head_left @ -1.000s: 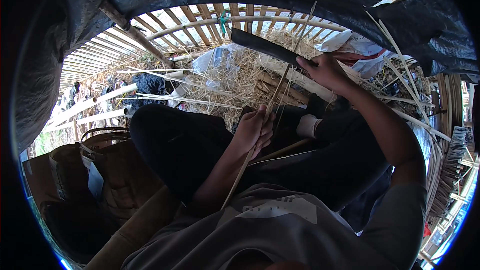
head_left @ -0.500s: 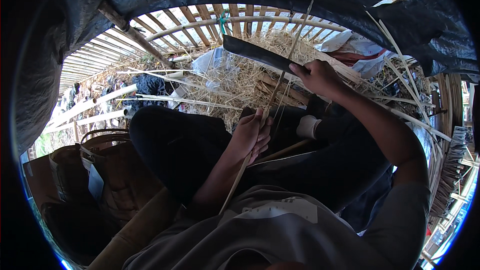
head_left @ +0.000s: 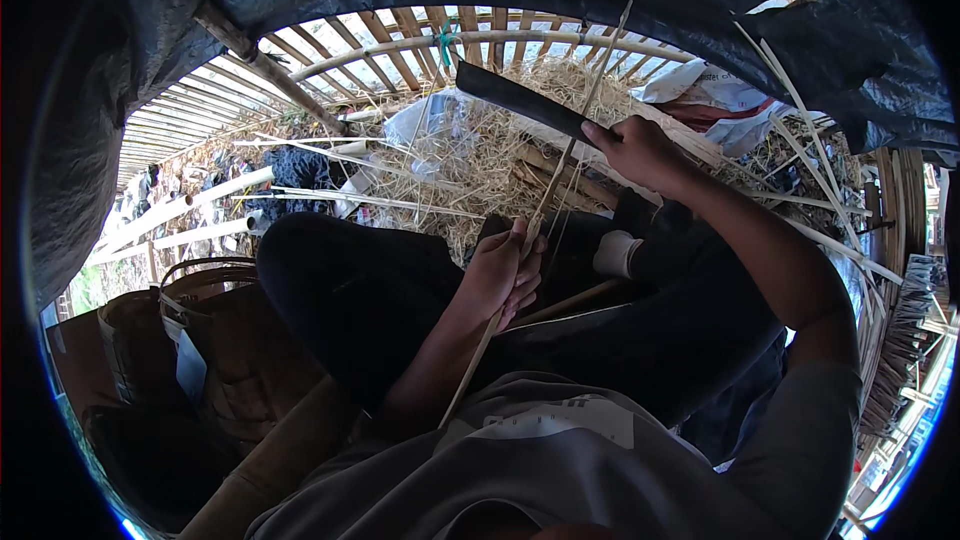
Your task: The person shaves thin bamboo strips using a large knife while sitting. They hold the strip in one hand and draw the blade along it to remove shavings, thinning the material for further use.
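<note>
Bamboo strip sits pinched in my left hand over my lap, steadied so the dark blade gripped in my right hand meets it.

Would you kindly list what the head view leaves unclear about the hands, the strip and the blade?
- Knife handle: head view, hidden inside the right hand.
- Bamboo strip lower end: head view, lost against the grey shirt.
- Left hand fingertips: head view, curled behind the strip.
- Blade edge: too dark.
</note>
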A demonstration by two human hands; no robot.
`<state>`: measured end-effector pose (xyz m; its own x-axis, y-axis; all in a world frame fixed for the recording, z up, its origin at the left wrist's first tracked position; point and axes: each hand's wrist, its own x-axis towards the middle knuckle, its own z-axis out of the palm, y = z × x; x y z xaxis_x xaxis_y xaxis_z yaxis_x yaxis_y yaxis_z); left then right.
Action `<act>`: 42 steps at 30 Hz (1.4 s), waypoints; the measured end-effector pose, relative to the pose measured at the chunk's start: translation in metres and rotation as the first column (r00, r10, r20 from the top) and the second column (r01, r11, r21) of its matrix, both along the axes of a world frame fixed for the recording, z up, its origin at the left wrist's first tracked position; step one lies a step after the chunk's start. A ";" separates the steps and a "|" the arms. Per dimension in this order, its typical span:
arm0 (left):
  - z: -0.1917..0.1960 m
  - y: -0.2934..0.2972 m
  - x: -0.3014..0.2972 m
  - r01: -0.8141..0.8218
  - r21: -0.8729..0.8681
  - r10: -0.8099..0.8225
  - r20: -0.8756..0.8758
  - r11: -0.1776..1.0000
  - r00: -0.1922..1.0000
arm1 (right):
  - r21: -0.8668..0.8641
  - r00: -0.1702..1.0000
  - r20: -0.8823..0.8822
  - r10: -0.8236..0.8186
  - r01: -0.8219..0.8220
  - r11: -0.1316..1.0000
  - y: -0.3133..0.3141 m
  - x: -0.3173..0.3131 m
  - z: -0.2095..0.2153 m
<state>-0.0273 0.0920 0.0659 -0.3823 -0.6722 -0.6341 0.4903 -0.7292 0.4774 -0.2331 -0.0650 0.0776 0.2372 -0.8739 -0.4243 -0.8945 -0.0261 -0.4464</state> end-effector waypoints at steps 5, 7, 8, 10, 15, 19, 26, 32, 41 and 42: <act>-0.005 0.000 0.000 -0.014 -0.002 0.014 -0.002 1.000 1.000 | 0.064 0.993 0.051 0.109 -0.112 0.992 0.032 0.018 0.008; -0.005 0.002 0.002 -0.014 -0.005 0.014 -0.004 1.000 1.000 | 0.109 0.995 0.090 0.037 -0.046 0.993 0.023 0.014 0.001; -0.003 0.001 0.002 -0.017 -0.017 0.017 -0.010 1.000 1.000 | -0.016 0.999 0.009 0.050 -0.050 0.999 0.014 0.010 0.006; -0.001 -0.002 0.001 -0.009 -0.026 0.009 -0.009 1.000 1.000 | 0.013 0.999 -0.049 -0.013 0.013 1.000 -0.008 -0.005 0.013; 0.005 0.002 0.006 0.013 0.021 -0.013 -0.014 1.000 1.000 | -0.126 0.996 0.072 -0.057 0.065 0.990 0.019 -0.002 0.002; 0.012 0.002 0.005 0.022 0.006 -0.022 0.012 1.000 1.000 | -0.076 0.997 0.042 -0.064 0.067 0.995 0.020 -0.002 0.010; 0.004 -0.002 0.000 0.013 0.001 -0.013 0.018 1.000 1.000 | 0.127 0.995 0.095 -0.015 0.002 0.992 0.028 0.007 0.018; -0.004 -0.002 0.002 -0.006 0.036 0.006 -0.007 0.999 1.000 | 0.108 0.982 0.148 0.116 -0.132 0.985 0.036 0.024 0.010; -0.001 -0.002 0.002 -0.004 0.048 0.005 -0.013 0.999 1.000 | 0.033 0.964 0.176 0.199 -0.208 0.977 0.053 0.015 0.002; 0.000 0.000 0.002 0.002 0.069 -0.001 -0.014 0.998 1.000 | 0.030 0.964 0.181 0.193 -0.201 0.979 0.056 0.017 0.003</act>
<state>-0.0249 0.0916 0.0654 -0.3926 -0.6265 -0.6733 0.4950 -0.7609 0.4194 -0.2161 -0.0089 0.0811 0.4776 -0.7821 -0.4003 -0.7807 -0.1687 -0.6017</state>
